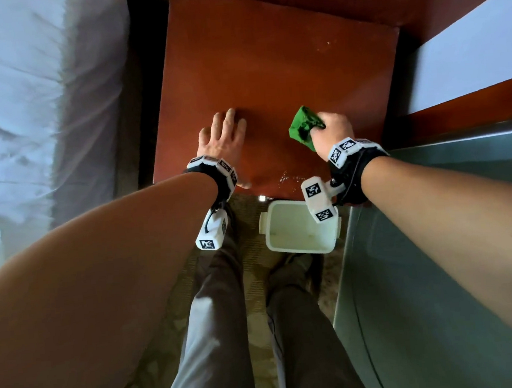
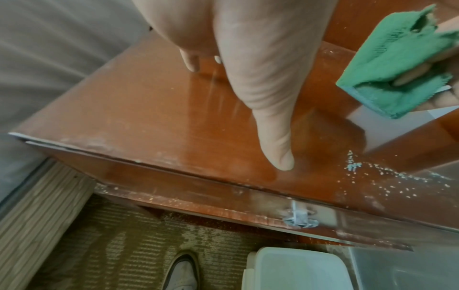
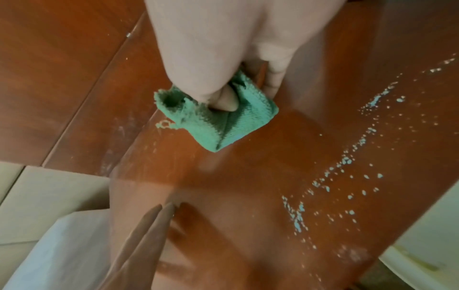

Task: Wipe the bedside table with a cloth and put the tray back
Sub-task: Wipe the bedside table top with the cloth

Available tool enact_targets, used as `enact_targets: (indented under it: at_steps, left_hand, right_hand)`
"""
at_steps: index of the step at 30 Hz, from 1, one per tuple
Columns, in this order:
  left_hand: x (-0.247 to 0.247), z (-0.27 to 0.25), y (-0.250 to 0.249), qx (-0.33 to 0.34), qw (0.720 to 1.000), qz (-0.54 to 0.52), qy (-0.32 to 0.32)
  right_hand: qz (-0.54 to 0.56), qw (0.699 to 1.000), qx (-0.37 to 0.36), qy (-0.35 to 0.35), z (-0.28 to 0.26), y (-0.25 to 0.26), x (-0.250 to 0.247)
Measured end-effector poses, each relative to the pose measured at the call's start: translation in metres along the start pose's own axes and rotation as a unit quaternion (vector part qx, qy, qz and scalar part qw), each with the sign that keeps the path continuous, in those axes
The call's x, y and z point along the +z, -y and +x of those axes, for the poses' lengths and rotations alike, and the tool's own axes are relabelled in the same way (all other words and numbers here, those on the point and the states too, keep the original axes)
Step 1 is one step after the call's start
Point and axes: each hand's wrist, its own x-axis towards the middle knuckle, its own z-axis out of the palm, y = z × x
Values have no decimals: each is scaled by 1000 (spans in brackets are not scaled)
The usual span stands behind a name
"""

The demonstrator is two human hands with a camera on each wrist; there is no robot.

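Observation:
The reddish-brown bedside table (image 1: 267, 67) fills the middle of the head view. My left hand (image 1: 222, 136) lies flat on its near left part, fingers straight, thumb (image 2: 275, 151) stretched along the front edge. My right hand (image 1: 333, 131) grips a folded green cloth (image 1: 304, 123) just above the table's near right part; the right wrist view shows the cloth (image 3: 218, 121) bunched round my fingers. White crumbs (image 2: 387, 176) lie scattered by the front right edge, the crumbs (image 3: 347, 176) forming a streak. No tray is in view.
A white plastic bin (image 1: 298, 227) stands on the carpet below the table's front edge, by my shoes. A bed with white sheets (image 1: 22, 122) runs along the left. A grey-green surface (image 1: 442, 254) and wood-trimmed ledge close in on the right.

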Motion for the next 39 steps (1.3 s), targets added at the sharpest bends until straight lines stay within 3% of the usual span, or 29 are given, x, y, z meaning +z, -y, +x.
enact_targets:
  at_steps: [6, 11, 15, 20, 23, 27, 33, 39]
  left_hand:
    - [5, 6, -18, -18, 999, 35, 17]
    - [6, 7, -22, -28, 998, 53, 14]
    - [7, 6, -21, -27, 998, 50, 12]
    - [7, 6, -22, -29, 998, 54, 9]
    - [7, 6, -23, -30, 998, 60, -2]
    - [8, 7, -22, -29, 997, 64, -3]
    - [8, 7, -21, -25, 998, 58, 6]
    - [8, 7, -22, -25, 998, 52, 9]
  right_hand:
    - [-40, 998, -32, 41, 8, 6, 7]
    - [-64, 984, -132, 104, -7, 3, 22]
    - [-86, 953, -225, 186, -25, -5, 32]
    - [-226, 897, -276, 261, -35, -18, 25]
    - [-266, 880, -280, 277, -37, -31, 17]
    - [-262, 887, -257, 282, -36, -42, 9]
    - [-162, 932, -242, 217, -34, -22, 16]
    - [-199, 897, -298, 260, -41, 5, 38]
